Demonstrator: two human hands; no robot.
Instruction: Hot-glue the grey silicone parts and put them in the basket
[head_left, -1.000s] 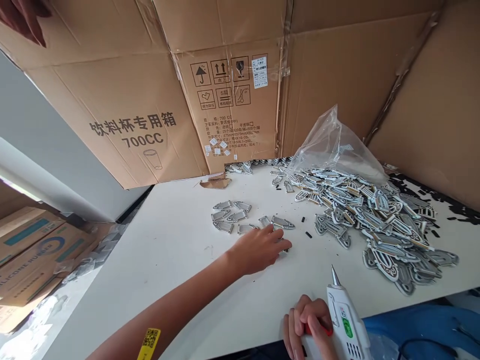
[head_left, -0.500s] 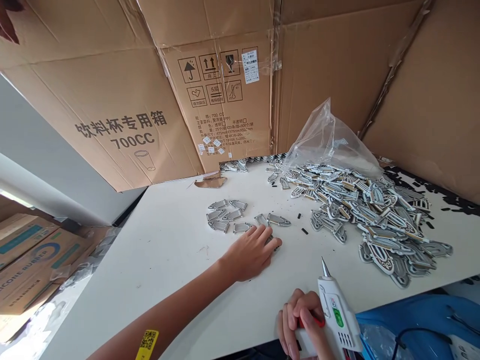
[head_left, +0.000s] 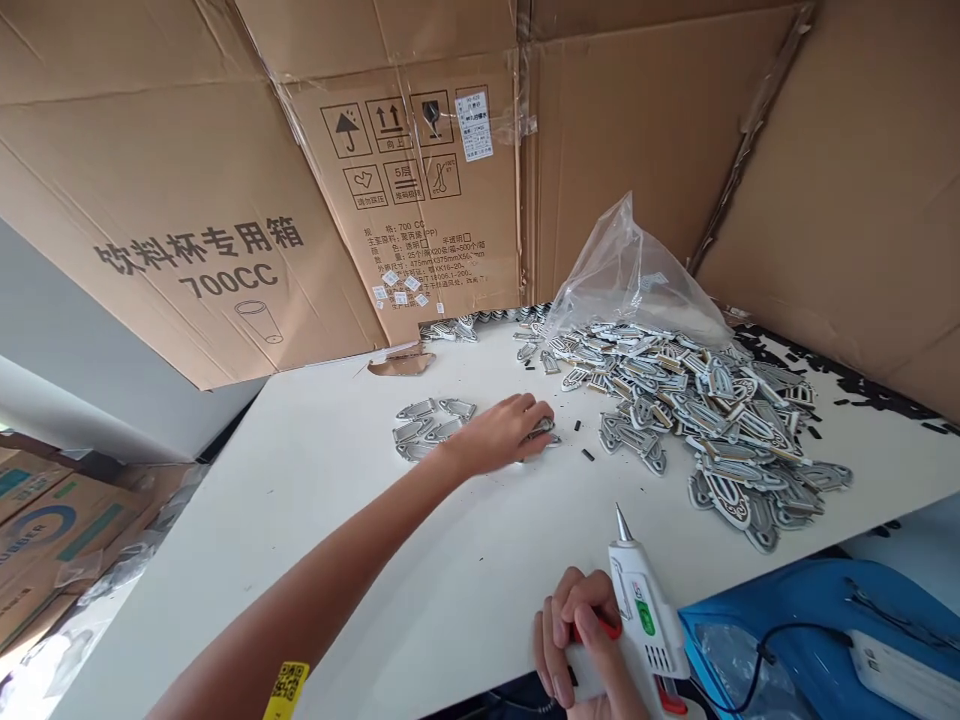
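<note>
My right hand (head_left: 581,630) is wrapped round a white hot glue gun (head_left: 643,605) with a green display. Its metal nozzle points up and away, above the table. Reaching across the table, my left hand (head_left: 506,435) has its fingers curled over a grey pointed plastic piece (head_left: 541,428); the thumb's hold is partly hidden. Several similar grey frame-like pieces (head_left: 415,432) lie grouped just left of that hand, some covered by it. To the right, a large heap of grey and white patterned pieces (head_left: 697,400) is spread on the white table (head_left: 360,630).
Cardboard boxes (head_left: 435,60) wall off the table's back and right. A clear plastic bag (head_left: 630,270) lies on the heap's far side. Small black strips (head_left: 855,380) are scattered at the right. A blue bin (head_left: 810,600) with a black cable stands at the front right.
My left hand has moved farther from me, its fingers now over a grey piece by the group's right end. The glue gun stays in my right hand. The whole view has shifted slightly.
</note>
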